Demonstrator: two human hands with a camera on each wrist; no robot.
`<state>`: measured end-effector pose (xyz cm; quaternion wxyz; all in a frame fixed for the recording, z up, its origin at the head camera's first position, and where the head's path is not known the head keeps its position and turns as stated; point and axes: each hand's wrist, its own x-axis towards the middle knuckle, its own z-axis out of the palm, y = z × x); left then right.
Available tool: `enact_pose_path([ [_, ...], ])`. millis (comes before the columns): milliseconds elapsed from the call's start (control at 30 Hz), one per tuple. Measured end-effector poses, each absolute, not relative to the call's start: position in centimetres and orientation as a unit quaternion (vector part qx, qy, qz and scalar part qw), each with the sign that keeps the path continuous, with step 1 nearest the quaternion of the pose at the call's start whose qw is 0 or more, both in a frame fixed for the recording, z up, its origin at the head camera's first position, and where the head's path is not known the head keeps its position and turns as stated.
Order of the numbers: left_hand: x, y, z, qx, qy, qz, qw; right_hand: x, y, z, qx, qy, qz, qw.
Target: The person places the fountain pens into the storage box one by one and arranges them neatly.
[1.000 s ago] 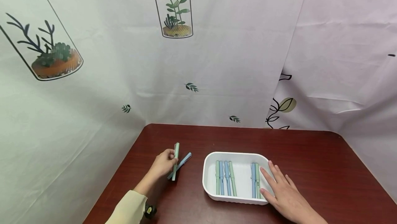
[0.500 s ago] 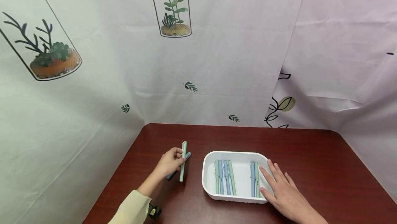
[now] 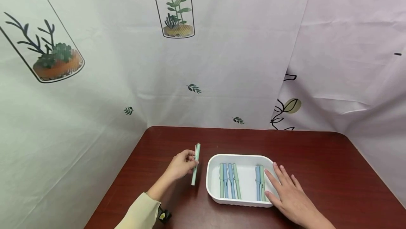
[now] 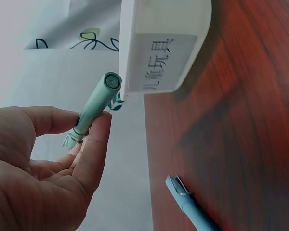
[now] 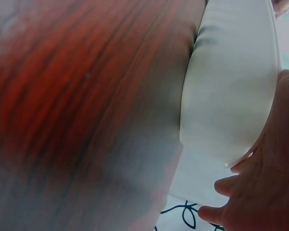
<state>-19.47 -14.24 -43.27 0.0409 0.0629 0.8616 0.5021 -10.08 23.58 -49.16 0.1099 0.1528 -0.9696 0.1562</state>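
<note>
My left hand [image 3: 182,165] pinches a light green pen [image 3: 196,164] between thumb and fingers, just left of the white tray [image 3: 239,203]. In the left wrist view the same pen [image 4: 99,102] points its round end at the camera, above the table. A blue pen [image 4: 190,207] lies on the wood below; the hand hides it in the head view. Inside the tray, several green and blue pens [image 3: 230,181] lie side by side on the left, and a blue and a green pen [image 3: 262,183] on the right. My right hand [image 3: 290,197] rests with spread fingers on the tray's right rim.
The dark red wooden table [image 3: 342,179] reaches back to a pale curtain [image 3: 222,63] printed with plants, which also hangs along both sides. A printed label [image 4: 161,62] shows on the tray's outer wall. A dark band [image 3: 164,215] sits at my left wrist.
My left hand has carried the green pen to the right, away from above the blue pen and closer to the tray. The right hand stays at the rim.
</note>
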Motion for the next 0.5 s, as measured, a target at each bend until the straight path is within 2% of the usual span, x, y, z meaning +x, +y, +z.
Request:
enact_pose_path([
  [500, -19.2, -12.2, -42.8, 0.084, 0.829, 0.548, 0.074, -10.1, 23.5, -49.4, 0.152, -0.969, 0.159, 0.109],
])
